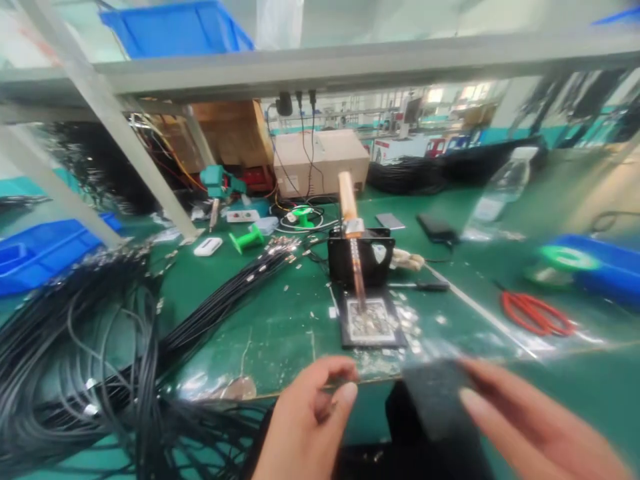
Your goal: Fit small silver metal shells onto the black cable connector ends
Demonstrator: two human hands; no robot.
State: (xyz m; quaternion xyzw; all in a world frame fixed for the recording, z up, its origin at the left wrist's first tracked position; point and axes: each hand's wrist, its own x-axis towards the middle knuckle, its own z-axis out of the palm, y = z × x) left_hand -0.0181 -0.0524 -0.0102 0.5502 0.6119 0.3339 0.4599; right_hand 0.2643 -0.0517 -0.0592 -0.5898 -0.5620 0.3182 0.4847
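My right hand [530, 417] is at the lower right, with its thumb and fingers closed on the edge of a dark, flat rectangular object [435, 397]; blur hides what kind it is. To the left, my left hand [320, 413] is half curled before the table edge. A gap shows between its thumb and forefinger, and nothing is visible in it. Beyond both hands stands a black soldering stand [360, 257] with a wooden-handled soldering iron [349, 197], tip down over a square tray [356, 328] of solder bits.
Bundles of black cables [215, 307] spread over the left side of the green table [280, 333]. Green spools [247, 239] lie behind them. A red coiled cord [537, 313], a blue bin [610, 267] and a plastic bottle [500, 193] are right. A shelf beam [320, 67] crosses overhead.
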